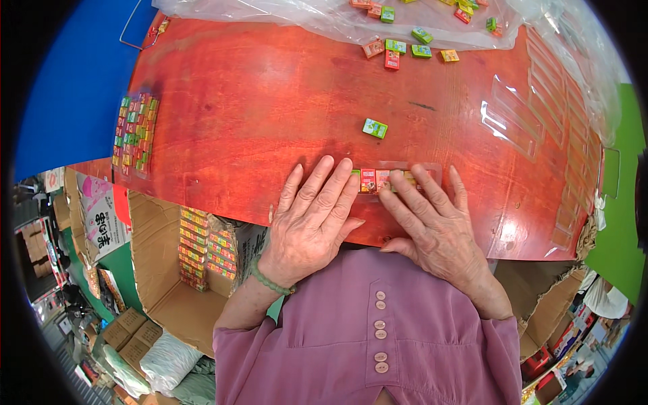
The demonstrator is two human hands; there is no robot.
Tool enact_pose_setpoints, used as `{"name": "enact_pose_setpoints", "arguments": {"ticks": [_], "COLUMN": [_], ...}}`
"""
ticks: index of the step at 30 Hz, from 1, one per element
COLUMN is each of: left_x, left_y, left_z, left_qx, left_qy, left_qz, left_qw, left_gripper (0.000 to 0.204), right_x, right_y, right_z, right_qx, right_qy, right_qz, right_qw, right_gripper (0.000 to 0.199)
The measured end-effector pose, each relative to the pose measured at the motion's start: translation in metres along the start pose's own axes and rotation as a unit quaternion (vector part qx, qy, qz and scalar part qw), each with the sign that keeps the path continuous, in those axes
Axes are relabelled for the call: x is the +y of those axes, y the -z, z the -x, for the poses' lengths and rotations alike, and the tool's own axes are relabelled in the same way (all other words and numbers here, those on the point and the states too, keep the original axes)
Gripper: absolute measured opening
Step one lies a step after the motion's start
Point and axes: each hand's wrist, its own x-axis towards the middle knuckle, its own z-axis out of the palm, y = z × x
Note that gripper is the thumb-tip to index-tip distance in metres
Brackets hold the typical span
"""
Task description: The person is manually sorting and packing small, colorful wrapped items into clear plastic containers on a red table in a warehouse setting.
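Both my hands lie flat with fingers stretched out over a transparent plastic tray (386, 164) at the near edge of the red table. A row of small coloured boxes (368, 179) sits in this tray, red ones showing between my hands. My left hand (307, 229) has its fingertips at the tray's left end, with a green bangle on the wrist. Fingertips of my right hand (435, 229) rest on the row's right part and hide some boxes. Beyond the hands, a single green-and-white small box (374, 128) lies loose on the table.
Loose small boxes (393, 59) lie at the far side by a clear plastic sheet (304, 15). Transparent moulded trays (509, 121) are at the right. Filled trays (135, 135) lie at the left edge. Below, an open carton (158, 250) holds more filled packs (193, 250).
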Motion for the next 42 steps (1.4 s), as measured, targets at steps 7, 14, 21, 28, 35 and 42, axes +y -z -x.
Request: {"name": "enact_pose_setpoints", "arguments": {"ticks": [7,14,21,28,35,42], "left_x": [-0.001,-0.004,-0.003,-0.001,-0.005,-0.004], "left_y": [-0.002,-0.004,-0.004,-0.004,-0.012,-0.005], "left_z": [0.002,0.006,0.003,0.007,0.005,0.0], "left_qx": [0.016,0.036,0.048,0.058,0.046,0.048], "left_qy": [-0.005,-0.005,0.007,0.012,0.015,0.011], "left_qz": [-0.018,-0.006,-0.012,-0.024,-0.023,-0.028], "left_qw": [1.0,0.999,0.999,0.998,0.999,0.998], "left_gripper": [0.064,0.062,0.055,0.05,0.049,0.048], "right_x": [-0.004,-0.012,-0.01,-0.013,-0.008,-0.012], "right_y": [0.003,0.002,-0.008,-0.011,-0.021,-0.011], "right_z": [-0.003,-0.016,-0.02,-0.016,-0.017,-0.02], "right_qx": [-0.03,-0.015,-0.009,-0.006,-0.009,-0.018], "right_qy": [0.019,0.031,0.033,0.031,0.029,0.03], "right_qz": [0.006,-0.022,-0.014,-0.033,-0.037,-0.023], "right_qw": [0.999,0.999,0.999,0.999,0.999,0.999], "right_gripper": [0.091,0.093,0.094,0.095,0.096,0.093]}}
